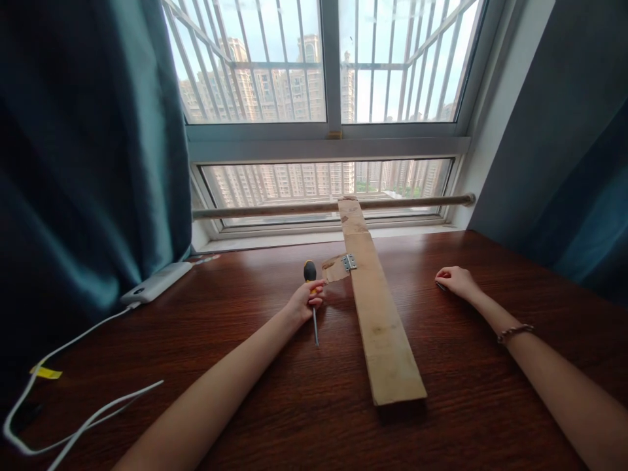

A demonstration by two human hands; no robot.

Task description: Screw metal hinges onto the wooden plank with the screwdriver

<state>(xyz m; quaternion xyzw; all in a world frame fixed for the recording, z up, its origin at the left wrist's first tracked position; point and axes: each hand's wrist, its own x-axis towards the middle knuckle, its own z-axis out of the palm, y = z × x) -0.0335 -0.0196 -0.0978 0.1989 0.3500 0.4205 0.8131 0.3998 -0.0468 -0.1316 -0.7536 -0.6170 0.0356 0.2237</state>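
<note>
My left hand [307, 299] is closed around a screwdriver [310, 269] with a black and yellow handle. Its shaft points down toward me, and the hand's fingertips reach the edge of a small wood piece [335, 269]. A metal hinge [349, 262] joins that piece to the left edge of a long wooden board [380, 314]. On the right, well apart from the board, my right hand [457, 282] rests at the tabletop with fingers pinched. A small dark bit shows at its fingertips, too small to name.
The board lies lengthwise on the brown wooden table [275, 405], its far end at a horizontal rail [284, 210] before the window. A white power strip [157, 282] with a white cable [83, 340] lies at the left, beside a dark blue curtain [98, 144].
</note>
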